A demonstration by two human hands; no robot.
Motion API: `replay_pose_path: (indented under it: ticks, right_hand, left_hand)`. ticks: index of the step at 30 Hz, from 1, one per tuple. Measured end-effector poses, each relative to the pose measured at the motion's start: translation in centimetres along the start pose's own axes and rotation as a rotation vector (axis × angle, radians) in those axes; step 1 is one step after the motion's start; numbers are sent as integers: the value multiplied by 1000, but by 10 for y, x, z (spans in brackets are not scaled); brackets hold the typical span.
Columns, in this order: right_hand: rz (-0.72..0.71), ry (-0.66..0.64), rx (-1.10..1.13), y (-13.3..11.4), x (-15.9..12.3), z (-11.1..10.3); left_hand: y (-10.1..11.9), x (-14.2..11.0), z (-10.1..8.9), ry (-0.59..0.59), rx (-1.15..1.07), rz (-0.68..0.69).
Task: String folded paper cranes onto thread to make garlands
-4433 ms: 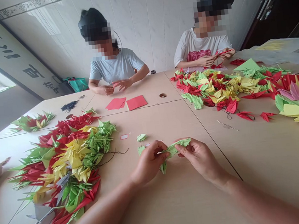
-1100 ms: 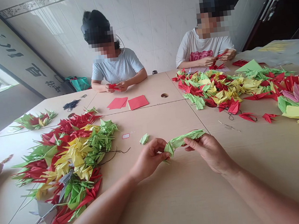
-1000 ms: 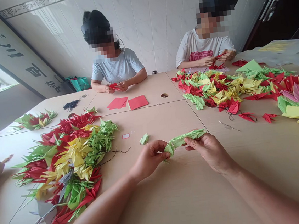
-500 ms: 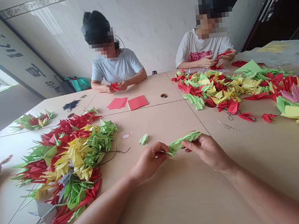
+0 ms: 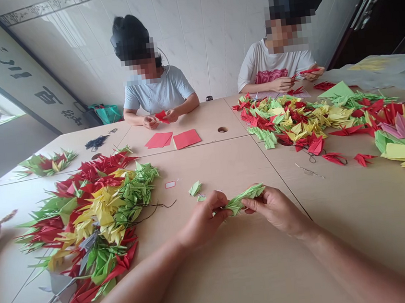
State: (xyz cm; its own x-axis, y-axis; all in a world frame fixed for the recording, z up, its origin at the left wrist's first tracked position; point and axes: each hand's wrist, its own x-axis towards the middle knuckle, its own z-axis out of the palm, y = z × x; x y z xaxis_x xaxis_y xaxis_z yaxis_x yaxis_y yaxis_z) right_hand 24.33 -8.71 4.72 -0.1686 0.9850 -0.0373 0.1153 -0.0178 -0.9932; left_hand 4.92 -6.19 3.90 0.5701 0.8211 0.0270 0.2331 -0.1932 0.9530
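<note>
Left hand (image 5: pixel 204 215) and right hand (image 5: pixel 272 210): each grip pinches one end of a strand of green origami cranes (image 5: pixel 245 199), held low over the near side of the table (image 5: pixel 245 282), a loose green crane (image 5: pixel 195 188) just beyond.

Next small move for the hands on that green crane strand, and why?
Probably the left hand should let go and pick up the loose green paper crane. It lies apart from the green paper crane strand, just beyond that hand, while the right hand can keep the strand held.
</note>
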Motion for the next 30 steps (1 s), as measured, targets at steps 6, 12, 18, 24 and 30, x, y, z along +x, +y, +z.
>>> replay_pose_path:
  ticks: [6,12,18,24,30]
  right_hand:
    - [42,-35,100,-4,-3,5]
    - [39,-111,116,-4,-4,10]
    - [92,-71,109,4,-2,11]
    - [98,12,92,2,-2,7]
    - [96,69,111,-2,0,-1]
  left_hand:
    - [2,-1,-1,27,-40,-24]
    - [7,-2,-1,48,-50,-31]
    - [8,-2,3,27,-44,-17]
    - [10,-4,-1,53,154,68]
    - [9,-4,-5,8,474,136]
